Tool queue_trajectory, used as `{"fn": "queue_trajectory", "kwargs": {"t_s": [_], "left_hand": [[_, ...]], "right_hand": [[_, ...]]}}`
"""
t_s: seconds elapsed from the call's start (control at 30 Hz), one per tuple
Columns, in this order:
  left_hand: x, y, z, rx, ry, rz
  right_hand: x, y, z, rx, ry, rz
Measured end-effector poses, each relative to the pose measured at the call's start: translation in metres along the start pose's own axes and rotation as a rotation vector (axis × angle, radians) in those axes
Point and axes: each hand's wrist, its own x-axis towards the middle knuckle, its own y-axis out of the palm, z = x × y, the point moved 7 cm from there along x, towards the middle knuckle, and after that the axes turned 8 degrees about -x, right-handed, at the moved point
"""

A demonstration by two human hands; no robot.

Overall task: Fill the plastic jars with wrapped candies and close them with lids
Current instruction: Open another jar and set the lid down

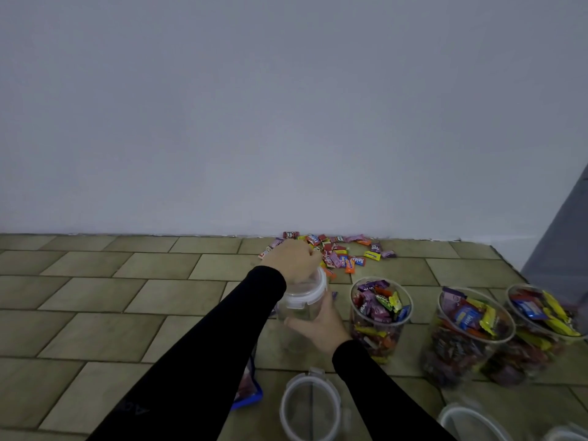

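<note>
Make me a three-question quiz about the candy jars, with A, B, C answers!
1. Where is the loose pile of wrapped candies?
A. by the white wall
B. on a chair
C. inside a box

2. How many clear plastic jars full of candies stand without lids?
A. one
B. three
C. five

3. What is inside the clear plastic jar held in both hands?
A. candies to the top
B. water
C. nothing

Answers:
1 A: the pile lies on the tiled floor against the wall.
2 B: three open full jars stand on the right.
3 C: it looks see-through; the left hand grips its white-rimmed lid, and the right hand holds its side.
</note>
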Motion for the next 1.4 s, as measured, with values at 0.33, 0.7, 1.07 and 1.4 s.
{"fn": "queue_trajectory", "kwargs": {"t_s": [0.33, 0.7, 1.07, 1.4], "left_hand": [[-0.019, -0.008, -0.028, 0.272, 0.489, -0.145], [-0.002, 0.020, -0.018, 0.480, 0.175, 0.288], [-0.003, 0.010, -0.025, 0.289, 0.208, 0.158], [-0.039, -0.040, 0.038, 0.138, -0.217, -0.205]], "right_hand": [[0.015, 0.011, -0.002, 0.038, 0.020, 0.075], [0.020, 0.016, -0.007, -0.053, 0.077, 0.164], [0.016, 0.013, -0.004, -0.023, 0.078, 0.125], [0.012, 0.014, 0.005, 0.058, 0.022, 0.102]]}}
